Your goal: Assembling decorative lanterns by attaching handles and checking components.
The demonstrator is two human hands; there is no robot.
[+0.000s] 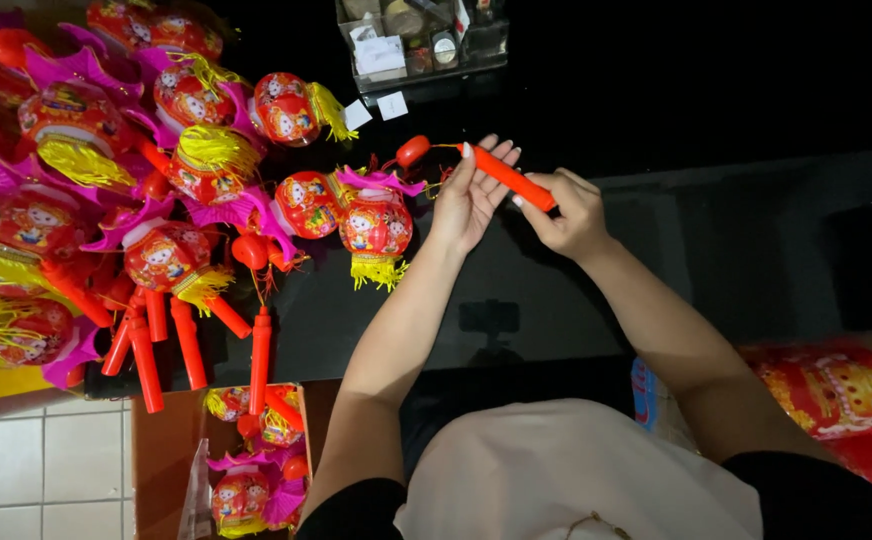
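Observation:
My left hand (469,195) and my right hand (568,212) together hold a red-orange stick handle (512,179) over a dark tabletop (736,240). The left fingers pinch its upper end, the right fingers grip its lower end. A thin wire runs from the stick's tip to a small red bulb (412,151). Just left of my left hand lies a red toy lantern (375,228) with a pink top and yellow tassel fringe.
A large heap of similar red lanterns (156,180) with orange handles covers the table's left side. A brown cardboard box (256,460) with more lanterns sits below it. A clear plastic organiser (421,40) stands at the far edge. Red packaging (836,390) lies at right.

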